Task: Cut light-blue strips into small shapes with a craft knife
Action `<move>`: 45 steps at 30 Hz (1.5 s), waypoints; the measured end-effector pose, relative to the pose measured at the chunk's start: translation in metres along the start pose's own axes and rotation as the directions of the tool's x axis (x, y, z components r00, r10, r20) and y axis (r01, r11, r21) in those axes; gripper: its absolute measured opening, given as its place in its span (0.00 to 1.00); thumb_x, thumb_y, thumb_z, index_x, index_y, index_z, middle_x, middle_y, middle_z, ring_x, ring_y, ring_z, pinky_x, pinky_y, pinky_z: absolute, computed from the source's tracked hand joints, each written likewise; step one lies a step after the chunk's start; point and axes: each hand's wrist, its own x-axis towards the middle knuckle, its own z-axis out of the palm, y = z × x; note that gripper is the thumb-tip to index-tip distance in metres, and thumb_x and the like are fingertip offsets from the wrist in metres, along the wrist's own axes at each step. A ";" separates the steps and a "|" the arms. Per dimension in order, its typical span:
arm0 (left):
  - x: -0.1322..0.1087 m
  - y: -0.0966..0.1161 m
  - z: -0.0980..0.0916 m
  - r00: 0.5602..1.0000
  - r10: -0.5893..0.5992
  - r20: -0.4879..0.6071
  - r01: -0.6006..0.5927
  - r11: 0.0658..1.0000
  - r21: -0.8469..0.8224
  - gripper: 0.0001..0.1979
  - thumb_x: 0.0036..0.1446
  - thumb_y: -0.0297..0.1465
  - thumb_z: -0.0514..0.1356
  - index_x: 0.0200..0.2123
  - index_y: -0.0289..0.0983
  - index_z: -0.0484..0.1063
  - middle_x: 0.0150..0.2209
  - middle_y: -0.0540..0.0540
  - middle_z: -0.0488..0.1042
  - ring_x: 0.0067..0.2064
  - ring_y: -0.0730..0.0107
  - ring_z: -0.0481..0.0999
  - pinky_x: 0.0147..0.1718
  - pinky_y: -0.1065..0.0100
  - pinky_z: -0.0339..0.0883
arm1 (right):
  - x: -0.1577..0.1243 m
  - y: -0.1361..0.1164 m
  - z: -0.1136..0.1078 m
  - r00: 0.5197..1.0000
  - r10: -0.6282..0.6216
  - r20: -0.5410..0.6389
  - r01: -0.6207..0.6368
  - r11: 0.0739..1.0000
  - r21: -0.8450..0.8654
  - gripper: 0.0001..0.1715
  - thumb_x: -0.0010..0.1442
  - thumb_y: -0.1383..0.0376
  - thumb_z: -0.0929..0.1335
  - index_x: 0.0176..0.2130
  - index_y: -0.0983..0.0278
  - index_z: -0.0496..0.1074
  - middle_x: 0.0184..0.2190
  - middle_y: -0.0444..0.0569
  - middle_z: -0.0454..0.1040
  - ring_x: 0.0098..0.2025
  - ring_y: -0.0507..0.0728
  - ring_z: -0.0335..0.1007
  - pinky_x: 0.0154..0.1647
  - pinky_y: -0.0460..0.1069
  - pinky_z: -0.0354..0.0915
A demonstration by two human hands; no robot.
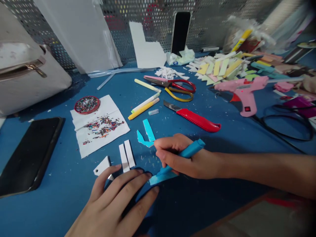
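My right hand [184, 156] is closed around a blue marker [191, 148], its tip pointing down and left onto a small light-blue strip [161, 177] on the table. My left hand [123, 199] lies palm down with its fingers spread, fingertips at the strip's left end, holding nothing in a grip. Beyond the left fingers are two narrow white strips [126, 154] side by side and a white piece with a hole [102, 165], partly covered by the left hand. Two bright blue cut pieces [149, 130] lie just past the right hand's fingertips.
A red box cutter [198, 120] with its blade out, scissors [172, 84] and several markers [144, 108] lie farther back. At right sits a pink glue gun [244, 90] with its cable. A phone [31, 156] and a paper with beads [101, 128] are at left.
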 end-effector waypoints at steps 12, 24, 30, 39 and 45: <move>-0.002 -0.001 0.004 1.000 -0.002 -0.007 0.002 1.000 -0.003 0.19 0.68 0.36 0.52 0.61 0.44 0.64 0.56 0.53 0.73 0.60 0.66 0.62 0.66 0.54 0.32 | 0.001 0.000 -0.001 0.999 -0.024 0.022 0.025 0.999 -0.020 0.19 0.67 0.66 0.62 0.25 0.64 0.52 0.20 0.37 0.51 0.23 0.46 0.47 0.22 0.43 0.47; -0.003 -0.002 0.003 1.000 0.015 0.012 -0.014 1.000 -0.014 0.25 0.68 0.47 0.47 0.62 0.42 0.63 0.57 0.51 0.72 0.61 0.63 0.60 0.66 0.54 0.32 | -0.001 0.001 -0.002 0.997 -0.039 0.061 0.039 0.999 0.012 0.20 0.66 0.66 0.63 0.24 0.64 0.53 0.19 0.37 0.52 0.23 0.46 0.47 0.22 0.43 0.47; -0.003 -0.001 0.003 1.000 0.016 -0.016 -0.016 1.000 -0.005 0.26 0.66 0.49 0.48 0.60 0.43 0.65 0.56 0.51 0.73 0.60 0.63 0.62 0.67 0.54 0.33 | 0.000 0.001 -0.002 0.997 -0.052 0.060 0.052 0.999 0.001 0.20 0.67 0.65 0.63 0.24 0.64 0.54 0.20 0.38 0.52 0.23 0.46 0.48 0.23 0.43 0.48; -0.003 -0.001 0.004 1.000 0.007 -0.015 -0.007 1.000 -0.012 0.26 0.66 0.50 0.49 0.60 0.43 0.64 0.56 0.51 0.72 0.61 0.64 0.62 0.67 0.54 0.33 | -0.001 0.002 -0.001 0.998 -0.034 0.048 0.033 0.999 0.005 0.20 0.68 0.61 0.63 0.25 0.64 0.55 0.21 0.38 0.52 0.24 0.47 0.48 0.24 0.43 0.49; -0.003 -0.001 0.003 1.000 0.013 0.009 -0.013 1.000 -0.010 0.27 0.66 0.50 0.48 0.62 0.43 0.62 0.56 0.50 0.73 0.61 0.63 0.61 0.66 0.53 0.32 | -0.001 0.004 -0.002 0.998 -0.032 0.061 0.031 0.999 0.014 0.19 0.67 0.63 0.64 0.26 0.65 0.56 0.20 0.37 0.54 0.24 0.46 0.49 0.24 0.43 0.49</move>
